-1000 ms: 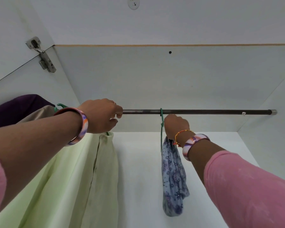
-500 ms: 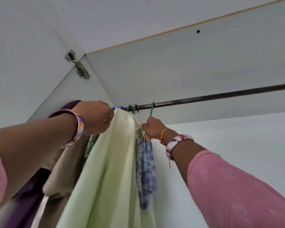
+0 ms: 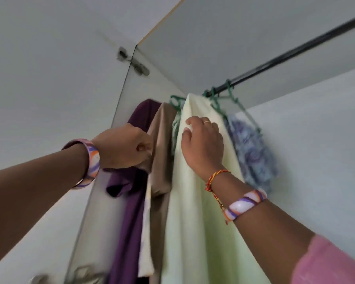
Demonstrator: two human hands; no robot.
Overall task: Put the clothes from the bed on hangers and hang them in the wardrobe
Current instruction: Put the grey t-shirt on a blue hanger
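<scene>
Her left hand (image 3: 124,146) has its grip closed on the tan garment (image 3: 162,140), seemingly to hold it and the purple one (image 3: 129,181) aside. Just right, her right hand (image 3: 203,142) rests open-fingered on the pale green garment (image 3: 193,222), likely settling it beside the floral piece (image 3: 250,148) under the rail (image 3: 295,50).

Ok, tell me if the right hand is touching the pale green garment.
Touching: the head view shows the right hand resting flat on the pale green garment.
</scene>
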